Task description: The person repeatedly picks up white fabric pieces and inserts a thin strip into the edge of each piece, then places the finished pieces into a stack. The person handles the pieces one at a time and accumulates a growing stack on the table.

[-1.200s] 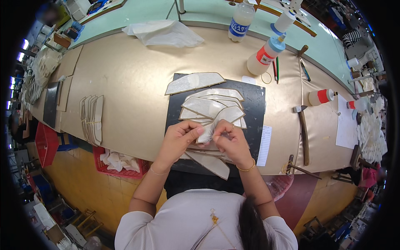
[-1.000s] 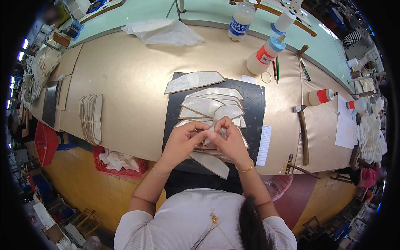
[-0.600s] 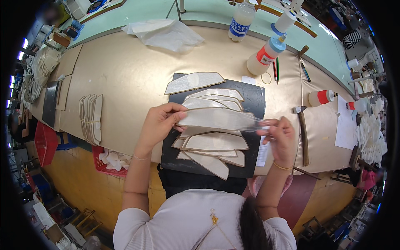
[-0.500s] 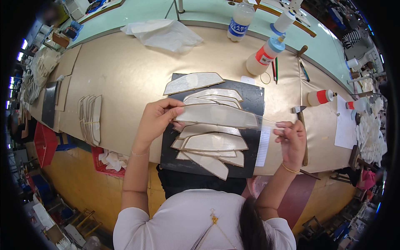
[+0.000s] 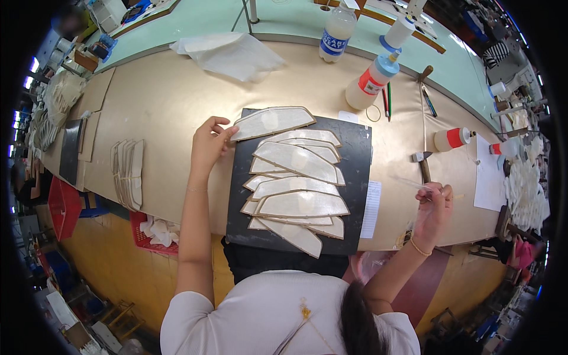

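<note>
Several pale, flat panels with brown edges (image 5: 302,203) lie overlapping in a loose stack on a black board (image 5: 364,154) in front of me. At the far left corner of the board, my left hand (image 5: 208,145) has its fingers apart. Its thumb is at the left tip of the farthest panel (image 5: 275,121); whether it presses on it I cannot tell. Out to the right of the board, my right hand (image 5: 433,210) is closed, pinching a thin clear film strip (image 5: 408,181) that stretches to the left.
A bundle of similar panels (image 5: 128,174) stands at the left. Beyond the board are a plastic sheet (image 5: 231,56), a drink bottle (image 5: 338,34) and a squeeze bottle (image 5: 371,83). A hammer (image 5: 422,158), a smaller bottle (image 5: 452,139) and a paper sheet (image 5: 488,177) lie on the right.
The panel I held between both hands now rests on the stack. My left hand has moved up and left to the farthest panel; my right hand moved right and nearer with the film strip.
</note>
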`<state>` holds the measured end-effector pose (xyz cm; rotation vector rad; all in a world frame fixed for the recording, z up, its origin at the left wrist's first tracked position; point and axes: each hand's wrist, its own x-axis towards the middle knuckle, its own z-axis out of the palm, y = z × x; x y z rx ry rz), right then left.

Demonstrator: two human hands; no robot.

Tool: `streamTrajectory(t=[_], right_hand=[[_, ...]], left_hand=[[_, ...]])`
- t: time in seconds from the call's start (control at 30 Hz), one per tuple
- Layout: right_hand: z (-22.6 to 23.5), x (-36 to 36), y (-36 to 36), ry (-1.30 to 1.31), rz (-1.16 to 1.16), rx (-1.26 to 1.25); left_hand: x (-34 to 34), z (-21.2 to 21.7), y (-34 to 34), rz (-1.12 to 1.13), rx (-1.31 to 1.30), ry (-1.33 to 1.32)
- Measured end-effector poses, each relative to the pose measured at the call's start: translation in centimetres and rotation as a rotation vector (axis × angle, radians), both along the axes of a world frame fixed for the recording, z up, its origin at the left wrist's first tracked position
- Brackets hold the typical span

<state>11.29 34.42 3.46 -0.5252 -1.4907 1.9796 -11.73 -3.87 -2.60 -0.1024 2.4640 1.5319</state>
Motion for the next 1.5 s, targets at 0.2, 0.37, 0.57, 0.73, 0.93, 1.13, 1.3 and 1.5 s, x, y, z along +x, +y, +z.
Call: streamTrajectory(t=[0.2,0.37,0.57,0.73,0.93,1.13,1.3,1.5], right_hand=[[-1.7,-2.7,-4.3,-0.015,0.13,-0.026],[-0.4,-4.2,-9.7,-0.254,0.405,-0.046],[-1.2,-5.6,-15.6,-0.32,0.664,0.114],[-1.2,-6.2,-17.0,-0.361,0.656,0.116],[-1.1,-5.9,-16.3,-0.461,0.666,0.062],[-1.1,-5.7,-16.0,-0.409,0.736,-0.104],[-1.3,-5.7,-15.8,-0.37,0.787,-0.185],[-2.1,-5.3,-16.4,-0.345,0.782,-0.047]], left_hand=[[4.5,-0.6,3.0,-0.193,-0.17,0.381],[6.6,-0.3,4.8,-0.202,-0.302,0.531],[9.7,5.1,5.3,-0.127,0.446,-0.295],[12.5,6.1,4.9,-0.286,0.354,0.026],[13.4,6.2,5.3,-0.397,0.167,0.305],[13.3,5.6,4.7,-0.411,0.317,0.179],[13.3,4.9,4.3,-0.377,0.512,-0.037],[13.1,5.5,4.8,-0.262,0.667,-0.332]])
